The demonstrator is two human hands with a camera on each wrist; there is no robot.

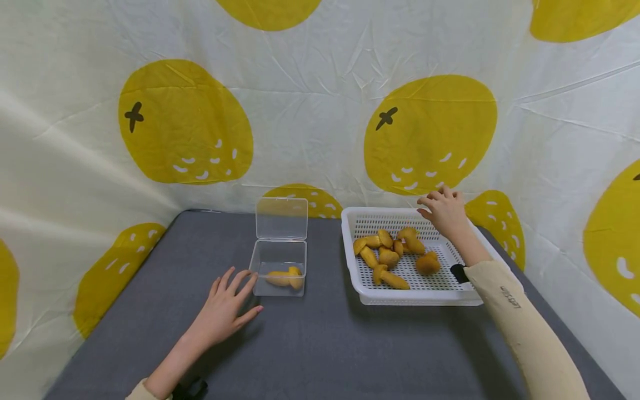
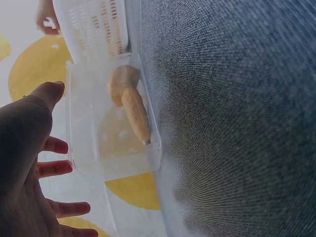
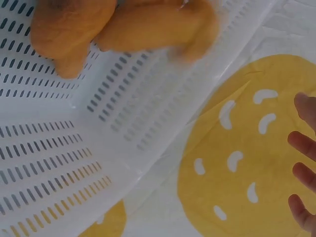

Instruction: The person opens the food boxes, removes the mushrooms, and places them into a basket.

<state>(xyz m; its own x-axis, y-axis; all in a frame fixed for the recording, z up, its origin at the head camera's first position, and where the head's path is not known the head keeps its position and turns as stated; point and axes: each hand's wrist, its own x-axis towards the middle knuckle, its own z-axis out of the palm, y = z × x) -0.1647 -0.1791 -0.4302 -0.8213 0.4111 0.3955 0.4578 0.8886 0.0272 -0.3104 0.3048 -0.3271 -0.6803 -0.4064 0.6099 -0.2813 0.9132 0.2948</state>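
Observation:
My left hand [image 1: 225, 308], fingers spread, is at the front left corner of a clear plastic box [image 1: 279, 286]; whether the fingertips touch it I cannot tell. One yellow-brown mushroom [image 1: 282, 278] lies inside the box, its stem and cap plain in the left wrist view [image 2: 134, 111]. The box's hinged lid [image 1: 282, 219] stands upright at the back. Over the back right of a white perforated basket [image 1: 367, 297] hovers my right hand [image 1: 444, 212], fingers loosely bent and holding nothing. Several mushrooms [image 1: 389, 256] lie in the basket, mostly on its left side.
A dark grey cloth-covered table [image 1: 320, 344] bears both containers, box at the left and basket at the right. Behind it hangs a white curtain [image 1: 310, 122] printed with yellow fruit, which also closes in both sides.

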